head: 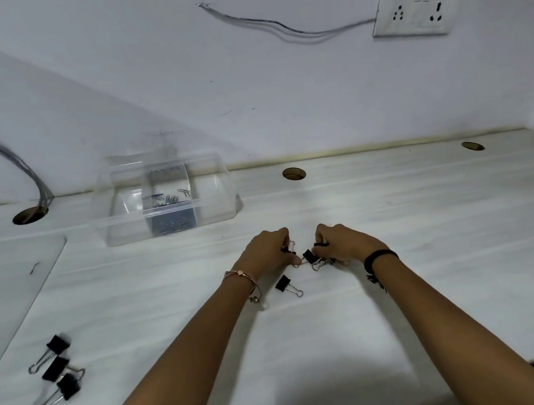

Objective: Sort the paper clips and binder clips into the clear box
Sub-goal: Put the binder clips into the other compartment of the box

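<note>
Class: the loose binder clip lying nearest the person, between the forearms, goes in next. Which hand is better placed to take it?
Probably the left hand: that clip lies just beside its wrist, and the clear box is on its side too. The right hand is farther off.

Worktop point(399, 217) looked matt white with faint woodgrain streaks. Clear box point(167, 196) behind the left grip point(268, 252): glossy transparent plastic. Binder clips point(286, 286) near both grips: matt black bodies, shiny wire-metal handles. Wall socket point(413, 10): smooth white plastic.
</note>
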